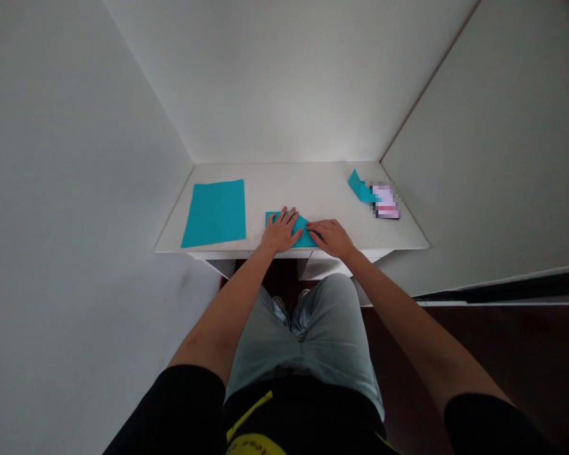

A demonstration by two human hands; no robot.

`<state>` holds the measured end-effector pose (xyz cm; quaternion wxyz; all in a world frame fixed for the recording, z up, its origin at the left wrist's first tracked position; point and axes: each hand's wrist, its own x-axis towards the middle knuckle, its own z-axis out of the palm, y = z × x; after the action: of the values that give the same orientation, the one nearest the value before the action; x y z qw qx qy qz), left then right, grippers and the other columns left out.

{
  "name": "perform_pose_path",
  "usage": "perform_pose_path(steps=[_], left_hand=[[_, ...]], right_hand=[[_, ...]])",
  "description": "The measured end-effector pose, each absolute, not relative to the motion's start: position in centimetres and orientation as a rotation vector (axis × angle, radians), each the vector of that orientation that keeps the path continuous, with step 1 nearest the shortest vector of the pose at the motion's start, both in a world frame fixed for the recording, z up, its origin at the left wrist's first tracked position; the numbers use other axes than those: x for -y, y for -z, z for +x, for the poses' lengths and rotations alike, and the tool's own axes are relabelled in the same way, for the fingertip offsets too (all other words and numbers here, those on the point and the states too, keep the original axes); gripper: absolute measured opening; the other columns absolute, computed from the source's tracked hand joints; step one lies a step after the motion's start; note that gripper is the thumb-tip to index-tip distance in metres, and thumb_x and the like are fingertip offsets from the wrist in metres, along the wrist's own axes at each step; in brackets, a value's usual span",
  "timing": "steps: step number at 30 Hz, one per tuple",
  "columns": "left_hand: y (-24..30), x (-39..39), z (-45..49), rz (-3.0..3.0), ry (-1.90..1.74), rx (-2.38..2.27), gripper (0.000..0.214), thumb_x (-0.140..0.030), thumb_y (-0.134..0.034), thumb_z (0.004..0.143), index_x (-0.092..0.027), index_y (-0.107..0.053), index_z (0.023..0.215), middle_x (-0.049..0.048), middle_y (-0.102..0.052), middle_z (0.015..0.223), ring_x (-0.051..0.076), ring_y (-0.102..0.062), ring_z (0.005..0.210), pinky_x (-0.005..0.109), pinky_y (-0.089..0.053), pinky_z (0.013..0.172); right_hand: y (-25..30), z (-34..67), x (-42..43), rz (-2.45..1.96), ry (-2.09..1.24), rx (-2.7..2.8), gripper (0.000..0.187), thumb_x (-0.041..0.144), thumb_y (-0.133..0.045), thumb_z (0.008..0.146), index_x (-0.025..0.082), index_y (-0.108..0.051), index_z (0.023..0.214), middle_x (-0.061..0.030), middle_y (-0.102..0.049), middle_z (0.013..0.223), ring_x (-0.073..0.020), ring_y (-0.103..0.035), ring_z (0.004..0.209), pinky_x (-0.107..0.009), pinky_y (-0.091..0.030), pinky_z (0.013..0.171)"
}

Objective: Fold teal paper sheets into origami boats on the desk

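Observation:
A folded sheet of blue paper (305, 239) lies near the front edge of the white table, its upper right side slanting down from a fold. My left hand (279, 232) rests flat on the paper's left part, fingers spread, pressing it to the tabletop. At the slanted right side, my right hand (330, 237) has its fingers together and the thumb close below them, gripping the paper's edge. Parts of the paper are hidden beneath both hands.
A flat blue sheet (217, 213) lies on the table's left side. Towards the back right stands a folded blue paper piece (359, 188), beside a phone-like object (386, 201) whose surface is blurred. Walls enclose the white table (294, 180) at the back and both sides.

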<state>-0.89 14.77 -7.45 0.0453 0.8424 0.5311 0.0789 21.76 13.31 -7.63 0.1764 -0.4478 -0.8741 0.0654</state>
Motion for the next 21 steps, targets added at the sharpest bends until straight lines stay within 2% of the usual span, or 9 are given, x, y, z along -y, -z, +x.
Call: perform_pose_path(steps=[5,9,16,21], left_hand=[[7.4,-14.8,-1.0,2.594,-0.203,-1.605,0.067,-0.044,-0.031,0.109,-0.024,-0.035,0.174,0.0055,-0.03,0.182,0.029,-0.022,0.171,0.06,-0.026,0.134],[7.4,-14.9,-0.9,2.591,-0.181,-1.609,0.068,-0.035,-0.029,0.108,-0.02,-0.034,0.174,0.0079,-0.028,0.182,0.028,-0.021,0.171,0.059,-0.025,0.134],[7.4,-14.8,-0.8,2.568,-0.228,-1.627,0.068,-0.043,-0.027,0.11,-0.016,-0.037,0.172,0.009,-0.03,0.182,0.028,-0.023,0.17,0.058,-0.026,0.134],[7.8,-14.9,-0.7,2.551,-0.259,-1.619,0.067,-0.044,-0.029,0.11,-0.02,-0.036,0.173,0.0078,-0.03,0.182,0.028,-0.024,0.17,0.059,-0.024,0.134]], right_hand=[[7.6,18.3,-13.0,-1.437,-0.083,2.471,0.054,0.042,-0.033,0.115,0.018,-0.064,0.152,-0.0125,-0.064,0.159,-0.0302,-0.056,0.15,-0.05,-0.04,0.122],[7.7,16.8,-13.5,-1.486,-0.122,2.462,0.058,0.042,-0.03,0.115,0.018,-0.057,0.159,-0.0119,-0.058,0.165,-0.0312,-0.054,0.151,-0.052,-0.04,0.123],[8.3,20.4,-11.0,-1.501,-0.095,2.444,0.059,0.049,-0.033,0.115,0.019,-0.056,0.16,-0.0116,-0.056,0.166,-0.0317,-0.052,0.151,-0.051,-0.039,0.123],[8.7,24.2,-7.3,-1.509,-0.065,2.415,0.058,0.05,-0.034,0.115,0.022,-0.055,0.162,-0.0105,-0.057,0.166,-0.0323,-0.053,0.15,-0.052,-0.041,0.121]])
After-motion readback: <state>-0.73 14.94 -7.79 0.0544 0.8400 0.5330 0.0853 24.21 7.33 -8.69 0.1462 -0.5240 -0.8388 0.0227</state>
